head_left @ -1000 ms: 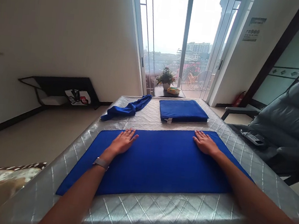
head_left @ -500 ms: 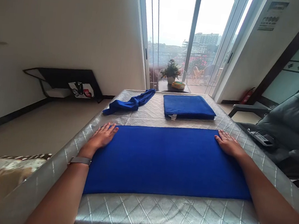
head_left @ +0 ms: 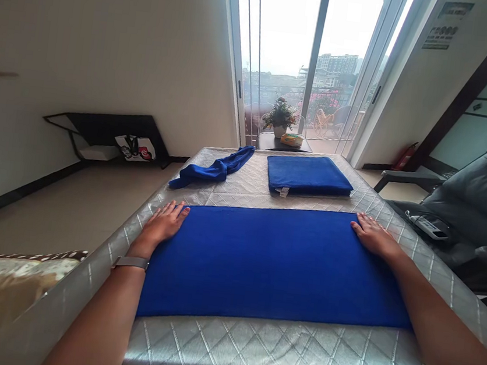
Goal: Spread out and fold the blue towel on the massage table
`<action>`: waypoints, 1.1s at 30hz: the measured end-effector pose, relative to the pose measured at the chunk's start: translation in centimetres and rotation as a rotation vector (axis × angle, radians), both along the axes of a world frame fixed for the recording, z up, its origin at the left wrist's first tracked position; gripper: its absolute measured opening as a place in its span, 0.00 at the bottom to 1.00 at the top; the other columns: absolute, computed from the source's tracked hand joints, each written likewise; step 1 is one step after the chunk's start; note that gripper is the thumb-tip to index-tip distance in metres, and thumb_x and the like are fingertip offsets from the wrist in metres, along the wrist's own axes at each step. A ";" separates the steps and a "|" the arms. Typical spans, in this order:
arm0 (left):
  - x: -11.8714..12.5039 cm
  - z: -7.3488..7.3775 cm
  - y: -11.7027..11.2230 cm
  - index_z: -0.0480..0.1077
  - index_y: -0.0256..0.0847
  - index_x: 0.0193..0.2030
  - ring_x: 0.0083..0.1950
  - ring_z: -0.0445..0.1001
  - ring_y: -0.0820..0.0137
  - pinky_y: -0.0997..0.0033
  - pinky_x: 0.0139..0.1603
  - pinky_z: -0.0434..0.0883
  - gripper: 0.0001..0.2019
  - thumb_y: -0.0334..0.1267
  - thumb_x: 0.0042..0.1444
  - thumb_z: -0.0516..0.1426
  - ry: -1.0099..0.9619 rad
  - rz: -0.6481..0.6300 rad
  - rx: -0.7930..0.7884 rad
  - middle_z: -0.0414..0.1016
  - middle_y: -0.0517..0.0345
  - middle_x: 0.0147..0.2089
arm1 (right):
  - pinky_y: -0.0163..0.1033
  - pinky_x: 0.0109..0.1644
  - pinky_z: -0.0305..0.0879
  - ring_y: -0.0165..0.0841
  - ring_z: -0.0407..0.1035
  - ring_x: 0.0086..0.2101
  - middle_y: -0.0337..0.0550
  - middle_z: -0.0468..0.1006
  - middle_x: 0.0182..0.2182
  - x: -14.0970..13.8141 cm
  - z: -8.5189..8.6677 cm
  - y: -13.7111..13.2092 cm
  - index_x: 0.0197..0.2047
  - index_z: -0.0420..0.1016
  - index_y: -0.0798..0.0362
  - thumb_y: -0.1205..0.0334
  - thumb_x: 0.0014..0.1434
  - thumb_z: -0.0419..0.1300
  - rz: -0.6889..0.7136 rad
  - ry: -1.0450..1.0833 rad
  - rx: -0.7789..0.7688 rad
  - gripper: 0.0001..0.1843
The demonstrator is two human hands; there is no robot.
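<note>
A blue towel (head_left: 273, 265) lies flat as a wide rectangle across the quilted silver surface (head_left: 277, 353). My left hand (head_left: 165, 220) rests palm down at its far left corner, fingers extended. At the far right corner, my right hand (head_left: 372, 232) lies flat on the cloth in the same way. Neither hand grips anything. Beyond the towel, a folded blue stack of cloth (head_left: 308, 172) with a white tag sits to the right. A crumpled blue cloth (head_left: 214, 170) lies to the left of that stack.
A black armchair (head_left: 466, 196) with a grey device (head_left: 429, 227) on it stands at right. Past the far edge is a small table with a potted plant (head_left: 280, 116) and a tissue pack (head_left: 292, 140). A black rack (head_left: 113, 129) leans near the left wall.
My left hand has slid slightly left, off the towel's corner towards its edge. The right hand and the cloths stay in place; the view has shifted a little.
</note>
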State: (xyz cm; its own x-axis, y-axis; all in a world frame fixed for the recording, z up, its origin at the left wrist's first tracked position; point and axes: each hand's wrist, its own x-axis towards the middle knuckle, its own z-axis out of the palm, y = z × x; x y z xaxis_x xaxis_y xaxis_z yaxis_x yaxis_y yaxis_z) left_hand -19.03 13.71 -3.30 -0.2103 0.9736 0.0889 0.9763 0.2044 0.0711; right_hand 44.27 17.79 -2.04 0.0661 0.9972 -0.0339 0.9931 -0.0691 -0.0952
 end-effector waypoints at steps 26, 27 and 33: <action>14.5 5.5 -3.2 0.76 0.43 0.56 0.58 0.77 0.68 0.66 0.65 0.70 0.29 0.20 0.54 0.46 -0.212 -0.534 0.237 0.81 0.54 0.56 | 0.46 0.73 0.57 0.38 0.61 0.67 0.42 0.66 0.69 -10.5 2.2 -4.2 0.71 0.65 0.53 0.76 0.59 0.46 0.518 0.398 0.253 0.37; 15.5 5.6 -3.2 0.76 0.43 0.57 0.59 0.77 0.69 0.67 0.65 0.69 0.30 0.20 0.54 0.46 -0.225 -0.555 0.223 0.81 0.55 0.57 | 0.46 0.72 0.58 0.38 0.62 0.66 0.42 0.66 0.69 -11.5 2.5 -4.4 0.71 0.65 0.52 0.77 0.58 0.46 0.536 0.416 0.252 0.38; 22.9 4.4 -1.5 0.66 0.37 0.68 0.72 0.64 0.61 0.57 0.74 0.60 0.25 0.32 0.66 0.45 -0.069 -0.708 0.135 0.69 0.45 0.70 | 0.46 0.72 0.56 0.41 0.58 0.68 0.48 0.61 0.71 -19.4 3.2 -4.1 0.72 0.62 0.54 0.74 0.60 0.48 0.604 0.357 0.184 0.37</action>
State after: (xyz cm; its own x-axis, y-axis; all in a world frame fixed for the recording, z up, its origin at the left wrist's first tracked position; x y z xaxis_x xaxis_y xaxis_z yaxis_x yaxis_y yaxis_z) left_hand 3.87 12.20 1.09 0.4573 0.8597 0.2277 0.8637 -0.4903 0.1168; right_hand 24.87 13.72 1.19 -0.4815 0.8479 0.2217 0.7590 0.5299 -0.3784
